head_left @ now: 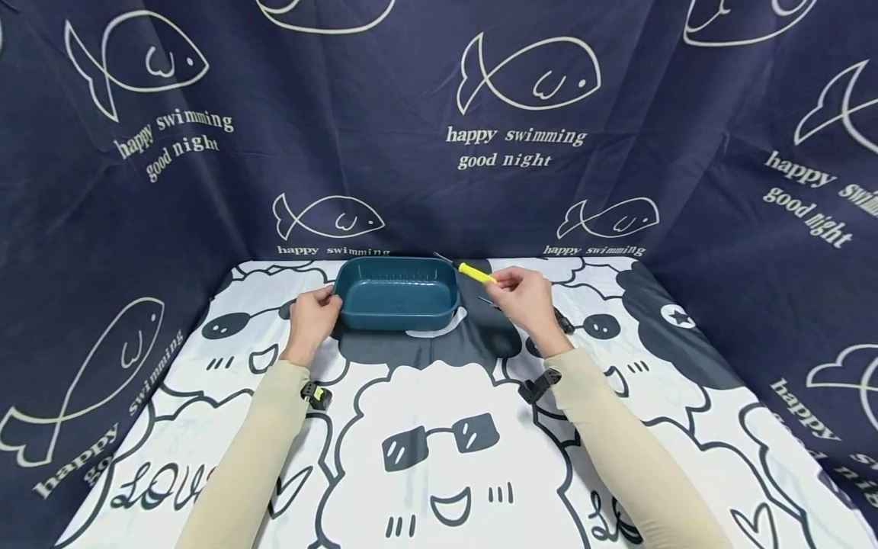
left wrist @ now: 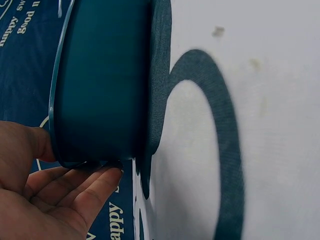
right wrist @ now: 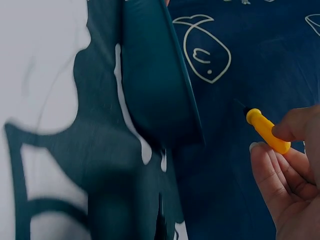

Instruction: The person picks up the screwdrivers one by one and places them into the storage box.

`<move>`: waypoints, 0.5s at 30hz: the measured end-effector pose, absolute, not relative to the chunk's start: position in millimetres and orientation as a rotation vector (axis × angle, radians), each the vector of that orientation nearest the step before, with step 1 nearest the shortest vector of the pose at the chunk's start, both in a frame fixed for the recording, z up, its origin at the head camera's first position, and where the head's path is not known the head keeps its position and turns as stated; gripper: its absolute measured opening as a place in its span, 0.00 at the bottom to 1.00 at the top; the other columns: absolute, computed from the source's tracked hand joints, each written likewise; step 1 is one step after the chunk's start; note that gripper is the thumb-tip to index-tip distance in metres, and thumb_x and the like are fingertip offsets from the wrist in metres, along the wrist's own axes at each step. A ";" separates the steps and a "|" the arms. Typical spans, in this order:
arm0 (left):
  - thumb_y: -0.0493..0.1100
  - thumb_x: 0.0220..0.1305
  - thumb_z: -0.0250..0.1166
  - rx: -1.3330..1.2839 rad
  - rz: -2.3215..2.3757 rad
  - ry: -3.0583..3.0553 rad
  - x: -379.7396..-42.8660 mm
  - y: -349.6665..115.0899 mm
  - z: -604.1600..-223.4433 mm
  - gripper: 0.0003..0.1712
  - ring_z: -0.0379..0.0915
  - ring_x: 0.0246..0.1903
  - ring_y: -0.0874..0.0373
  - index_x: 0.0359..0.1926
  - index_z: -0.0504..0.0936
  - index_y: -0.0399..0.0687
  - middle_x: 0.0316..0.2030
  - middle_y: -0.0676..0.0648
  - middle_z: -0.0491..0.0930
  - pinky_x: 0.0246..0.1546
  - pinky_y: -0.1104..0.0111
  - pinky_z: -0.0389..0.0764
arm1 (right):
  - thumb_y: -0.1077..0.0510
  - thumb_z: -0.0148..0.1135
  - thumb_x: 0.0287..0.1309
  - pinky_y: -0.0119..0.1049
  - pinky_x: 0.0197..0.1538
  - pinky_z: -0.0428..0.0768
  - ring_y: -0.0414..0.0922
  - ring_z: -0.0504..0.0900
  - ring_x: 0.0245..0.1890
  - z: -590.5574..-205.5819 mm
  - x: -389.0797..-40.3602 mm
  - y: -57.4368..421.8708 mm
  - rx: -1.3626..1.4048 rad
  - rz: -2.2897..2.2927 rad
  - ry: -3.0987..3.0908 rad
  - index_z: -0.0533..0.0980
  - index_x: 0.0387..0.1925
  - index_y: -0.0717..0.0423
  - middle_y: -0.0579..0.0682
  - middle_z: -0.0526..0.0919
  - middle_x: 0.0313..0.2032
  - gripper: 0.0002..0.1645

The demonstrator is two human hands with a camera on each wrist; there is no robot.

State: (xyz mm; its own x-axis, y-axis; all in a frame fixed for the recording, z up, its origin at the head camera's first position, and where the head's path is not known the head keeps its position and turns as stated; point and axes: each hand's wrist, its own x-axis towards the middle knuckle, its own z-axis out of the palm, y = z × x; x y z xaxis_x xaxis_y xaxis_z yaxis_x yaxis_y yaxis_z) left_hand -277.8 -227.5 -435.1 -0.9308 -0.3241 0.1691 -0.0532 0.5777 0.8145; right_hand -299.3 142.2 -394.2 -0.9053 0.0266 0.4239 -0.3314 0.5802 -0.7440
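A deep teal rectangular dish (head_left: pixel 398 324) stands on the table toward the back. My left hand (head_left: pixel 314 316) holds its left end. In the left wrist view the thumb lies at the rim and the fingers (left wrist: pixel 95 192) reach along the outer wall. Between thumb and fingertips, my right hand (head_left: pixel 524 297) pinches a small screwdriver with a yellow handle (right wrist: pixel 267 131) and a thin shaft. It is raised beside the dish's right end, shaft pointing up and left toward the back. Beneath that hand lies a black-handled tool (head_left: pixel 564 322) with a thin metal shaft, partly hidden by the hand.
A white cloth (head_left: pixel 439 389) with dark cartoon sheep covers the table. Navy fabric (head_left: pixel 425 168) printed with fish hangs close behind the dish and along both sides. A small black device is strapped to each wrist.
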 end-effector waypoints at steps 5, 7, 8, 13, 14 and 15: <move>0.45 0.72 0.57 0.303 -1.280 -2.519 -278.5 -227.3 -436.2 0.26 0.83 0.54 0.44 0.66 0.79 0.39 0.52 0.36 0.86 0.53 0.51 0.82 | 0.58 0.73 0.56 0.27 0.28 0.82 0.39 0.87 0.23 -393.4 -304.6 122.4 0.281 1.321 -2.428 0.88 0.37 0.58 0.53 0.89 0.29 0.08; 0.45 0.72 0.57 0.293 -1.272 -2.520 -278.5 -227.7 -436.8 0.26 0.83 0.54 0.44 0.66 0.79 0.39 0.52 0.36 0.86 0.53 0.52 0.82 | 0.58 0.73 0.56 0.27 0.27 0.82 0.39 0.87 0.23 -393.9 -306.9 114.9 0.285 1.319 -2.446 0.87 0.37 0.58 0.52 0.89 0.29 0.08; 0.45 0.71 0.57 0.293 -1.269 -2.516 -278.4 -227.9 -436.7 0.26 0.83 0.54 0.44 0.66 0.80 0.39 0.52 0.36 0.87 0.52 0.52 0.83 | 0.58 0.72 0.57 0.28 0.28 0.82 0.39 0.87 0.23 -394.3 -308.2 111.2 0.290 1.316 -2.457 0.88 0.37 0.58 0.52 0.89 0.29 0.08; 0.45 0.71 0.56 0.281 -1.257 -2.515 -276.5 -228.6 -436.0 0.27 0.83 0.54 0.44 0.67 0.79 0.40 0.52 0.36 0.87 0.52 0.52 0.82 | 0.54 0.71 0.58 0.31 0.30 0.82 0.41 0.86 0.26 -396.6 -312.0 94.0 0.299 1.262 -2.523 0.88 0.37 0.55 0.48 0.89 0.29 0.09; 0.45 0.71 0.56 0.282 -1.261 -2.516 -276.3 -228.7 -436.0 0.27 0.83 0.54 0.44 0.67 0.79 0.40 0.51 0.36 0.87 0.52 0.52 0.82 | 0.54 0.71 0.58 0.32 0.31 0.82 0.41 0.86 0.26 -397.3 -312.6 90.7 0.307 1.255 -2.532 0.88 0.37 0.55 0.48 0.89 0.29 0.09; 0.45 0.71 0.56 0.283 -1.264 -2.518 -276.1 -228.7 -435.9 0.27 0.83 0.54 0.44 0.67 0.79 0.40 0.51 0.36 0.87 0.52 0.52 0.82 | 0.54 0.71 0.58 0.33 0.31 0.82 0.41 0.85 0.26 -398.1 -313.1 87.5 0.312 1.248 -2.540 0.88 0.37 0.54 0.47 0.89 0.29 0.09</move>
State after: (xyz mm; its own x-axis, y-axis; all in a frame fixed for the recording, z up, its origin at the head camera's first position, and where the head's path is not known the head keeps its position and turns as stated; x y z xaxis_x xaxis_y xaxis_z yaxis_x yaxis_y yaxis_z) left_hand -276.1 -228.7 -435.9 -0.9327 -0.3098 0.1846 -0.0371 0.5915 0.8055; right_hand -313.1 87.5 -398.1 -0.9334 -0.0640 0.3530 -0.3185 0.6007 -0.7333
